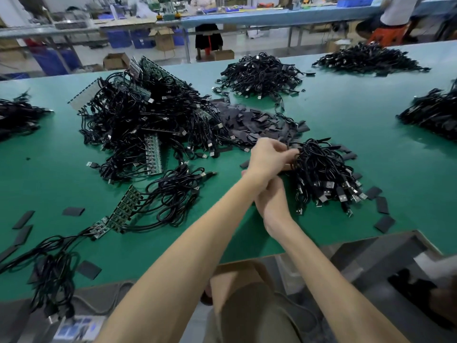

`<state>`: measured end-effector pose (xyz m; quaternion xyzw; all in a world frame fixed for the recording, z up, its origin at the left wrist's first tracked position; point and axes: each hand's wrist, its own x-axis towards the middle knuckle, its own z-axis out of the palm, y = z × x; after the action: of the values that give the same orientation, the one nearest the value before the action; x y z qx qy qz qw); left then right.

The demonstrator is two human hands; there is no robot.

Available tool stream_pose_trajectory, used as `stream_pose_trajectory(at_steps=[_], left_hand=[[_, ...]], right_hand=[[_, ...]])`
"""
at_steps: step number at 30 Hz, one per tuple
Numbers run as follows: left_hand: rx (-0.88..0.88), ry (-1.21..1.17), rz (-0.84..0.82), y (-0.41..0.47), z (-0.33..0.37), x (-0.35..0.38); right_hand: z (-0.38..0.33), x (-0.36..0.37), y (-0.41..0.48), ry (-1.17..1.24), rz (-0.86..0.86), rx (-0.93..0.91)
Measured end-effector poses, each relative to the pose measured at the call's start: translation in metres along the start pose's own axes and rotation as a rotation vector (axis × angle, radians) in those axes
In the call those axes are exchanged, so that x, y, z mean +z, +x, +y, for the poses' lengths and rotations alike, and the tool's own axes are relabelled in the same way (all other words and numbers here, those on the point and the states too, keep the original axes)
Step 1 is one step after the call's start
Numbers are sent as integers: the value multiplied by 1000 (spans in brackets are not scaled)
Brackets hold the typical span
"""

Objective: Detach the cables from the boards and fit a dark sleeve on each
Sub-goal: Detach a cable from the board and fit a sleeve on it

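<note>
Left hand (268, 157) crosses over the right wrist, fingers curled, apparently pinching strands at the side of a bundle of cables (324, 174). Right hand (273, 201) lies beneath it, fingers hidden; grip cannot be told. The bundle sits near the front edge of the counter (371, 125), plugs fanned toward that edge, loose sleeves (382, 205) flat beside it. Behind the hands, mid-counter: pile of dark sleeves (257, 122). Toward the left edge: heap of boards (148, 120) tangled in cables. Front left: board strip (123, 209), cables attached.
</note>
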<state>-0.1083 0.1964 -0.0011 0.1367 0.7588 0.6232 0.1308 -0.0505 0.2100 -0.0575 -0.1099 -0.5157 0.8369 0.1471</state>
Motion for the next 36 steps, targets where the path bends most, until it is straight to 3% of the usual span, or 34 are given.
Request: stream_pose_trajectory(at_steps=[4,7,12,18,23,25,27,29,31,36], left_hand=[[181,343,84,0,-12,8],[311,397,143,-9,-17,-2],[427,534,281,-34,-35,-41],[220,1026,552,-69,-59,-105],[-125,1169,632,-93,-69,-135],[-281,1173,598,-97,-69,-142],[-308,1176,572,-99,-69,-146],[-175,1094,569,-99,-71,-148],[-29,850,519,-100,-70,-150],[161,422,275,-101,-63,-147]], right_hand=[[-1,-4,-3,152,-12,83],[1,-1,-5,101,-9,79],[7,-8,2,-447,29,-132],[9,-8,5,-374,-6,-117],[7,-5,3,-377,-43,-111],[6,-6,2,-370,-41,-108],[6,-6,2,-380,-46,-109],[6,-6,2,-388,-56,-109],[6,-6,2,-394,-73,-109],[7,-7,1,-438,-101,-127]])
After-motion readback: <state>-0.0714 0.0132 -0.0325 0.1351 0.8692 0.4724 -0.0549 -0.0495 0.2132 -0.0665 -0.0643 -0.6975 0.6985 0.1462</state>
